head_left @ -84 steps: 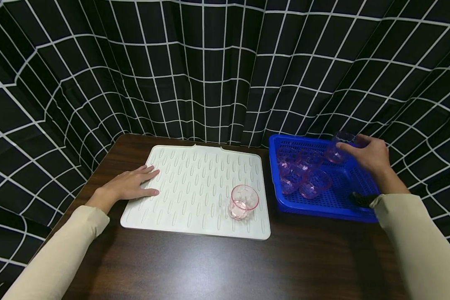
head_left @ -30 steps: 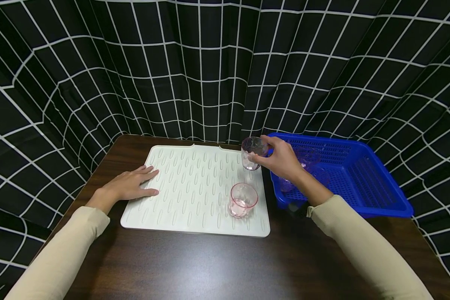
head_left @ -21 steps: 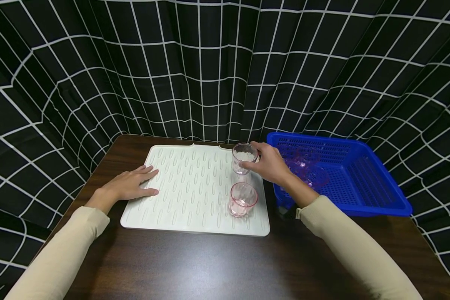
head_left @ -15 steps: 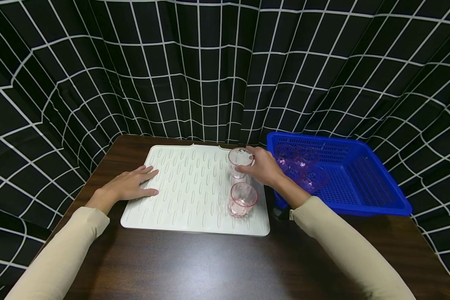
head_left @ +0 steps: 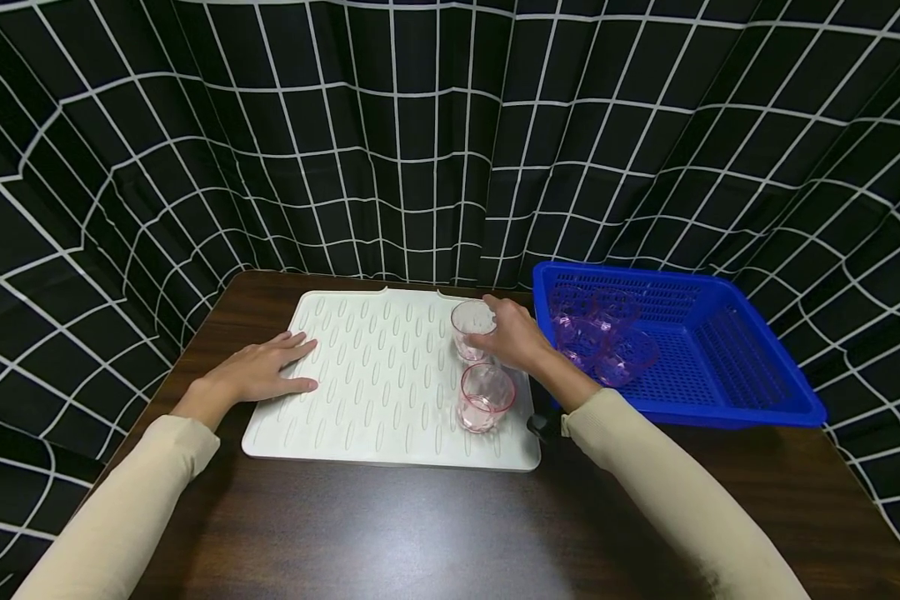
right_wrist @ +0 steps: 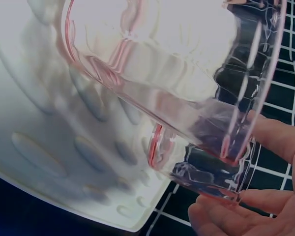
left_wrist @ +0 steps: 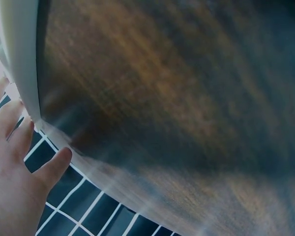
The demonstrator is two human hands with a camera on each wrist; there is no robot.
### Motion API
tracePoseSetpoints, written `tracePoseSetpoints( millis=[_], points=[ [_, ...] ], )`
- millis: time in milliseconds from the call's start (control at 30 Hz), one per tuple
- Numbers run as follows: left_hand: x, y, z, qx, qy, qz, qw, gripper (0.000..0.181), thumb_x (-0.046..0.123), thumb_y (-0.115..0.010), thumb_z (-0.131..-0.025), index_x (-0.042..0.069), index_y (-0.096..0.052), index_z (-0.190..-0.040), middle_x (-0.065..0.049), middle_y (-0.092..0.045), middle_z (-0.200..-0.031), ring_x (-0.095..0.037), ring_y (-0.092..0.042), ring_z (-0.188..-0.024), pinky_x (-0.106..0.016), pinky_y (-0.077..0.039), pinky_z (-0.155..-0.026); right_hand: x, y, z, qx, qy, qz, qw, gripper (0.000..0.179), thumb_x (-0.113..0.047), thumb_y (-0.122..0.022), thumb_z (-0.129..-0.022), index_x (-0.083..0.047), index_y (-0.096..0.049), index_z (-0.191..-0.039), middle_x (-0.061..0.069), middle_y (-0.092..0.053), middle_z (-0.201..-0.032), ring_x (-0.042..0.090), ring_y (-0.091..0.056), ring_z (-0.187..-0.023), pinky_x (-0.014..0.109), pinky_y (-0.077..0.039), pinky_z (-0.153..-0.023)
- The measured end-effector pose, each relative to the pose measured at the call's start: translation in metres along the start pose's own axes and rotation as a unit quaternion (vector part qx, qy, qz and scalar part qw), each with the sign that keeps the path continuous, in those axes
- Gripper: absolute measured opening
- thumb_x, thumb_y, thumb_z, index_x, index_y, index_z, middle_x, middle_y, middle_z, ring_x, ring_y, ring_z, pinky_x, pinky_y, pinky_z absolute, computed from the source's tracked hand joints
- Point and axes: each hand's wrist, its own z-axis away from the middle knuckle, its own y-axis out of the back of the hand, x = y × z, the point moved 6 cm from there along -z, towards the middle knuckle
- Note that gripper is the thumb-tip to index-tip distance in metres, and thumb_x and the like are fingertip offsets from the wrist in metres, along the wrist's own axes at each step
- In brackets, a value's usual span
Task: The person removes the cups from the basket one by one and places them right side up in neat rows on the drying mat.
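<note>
Right hand (head_left: 516, 335) around one of two glasses (head_left: 465, 332), left hand (head_left: 257, 369) flat on one mat (head_left: 386, 383).

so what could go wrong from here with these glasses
The right hand grips the far pink-rimmed tumbler close behind the near pink-rimmed tumbler, so the two might knock together.
Drawing that hand back could brush the near pink-rimmed tumbler, which stands toward the right side of the white board.
Pink tumblers crowd one end of the blue basket, so lifting one may shift another.
</note>
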Motion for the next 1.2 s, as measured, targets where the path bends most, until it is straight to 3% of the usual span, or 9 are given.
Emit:
tracePoseSetpoints(
  millis=[333, 600, 867, 1200],
  points=[
    [-0.001, -0.001, -0.001, 0.003, -0.001, 0.001, 1.0, 0.088, 0.066, -0.057, -0.09, 0.01, -0.036, -0.155, -0.02, -0.027, -0.16, -0.043, -0.018, -0.148, -0.071, -0.02, -0.11, -0.001, -0.006, -0.004, -0.014, 0.008, -0.007, 0.9998, 0.082, -0.024, -0.077, -0.088, -0.001, -0.033, -0.153, 0.022, -0.042, -0.152, 0.038, -0.046, -0.136, 0.052, -0.044, -0.105],
    [0.001, 0.0, 0.001, 0.006, -0.005, 0.0, 1.0, 0.088, 0.067, -0.056, -0.09, 0.009, -0.037, -0.154, -0.021, -0.028, -0.16, -0.044, -0.02, -0.148, -0.072, -0.019, -0.109, -0.004, 0.003, -0.003, -0.023, 0.011, -0.015, 0.9996, 0.087, -0.027, -0.079, -0.087, -0.005, -0.029, -0.155, 0.019, -0.04, -0.154, 0.039, -0.047, -0.135, 0.053, -0.046, -0.102],
    [0.001, -0.001, 0.001, 0.005, -0.003, 0.003, 1.0, 0.088, 0.067, -0.056, -0.09, 0.01, -0.037, -0.154, -0.02, -0.028, -0.16, -0.043, -0.019, -0.148, -0.072, -0.019, -0.11, -0.01, 0.049, 0.005, -0.008, 0.084, -0.118, 0.9894, 0.085, -0.021, -0.078, -0.088, -0.008, -0.028, -0.156, 0.022, -0.039, -0.153, 0.039, -0.042, -0.139, 0.052, -0.041, -0.108],
    [0.001, 0.001, 0.001, 0.007, -0.006, 0.0, 1.0, 0.088, 0.067, -0.056, -0.09, 0.009, -0.038, -0.154, -0.021, -0.029, -0.159, -0.044, -0.02, -0.147, -0.071, -0.021, -0.11, 0.031, 0.114, 0.023, 0.025, 0.078, -0.173, 0.9815, 0.083, -0.022, -0.075, -0.091, -0.009, -0.026, -0.157, 0.02, -0.037, -0.155, 0.041, -0.041, -0.139, 0.055, -0.039, -0.108]
  ],
)
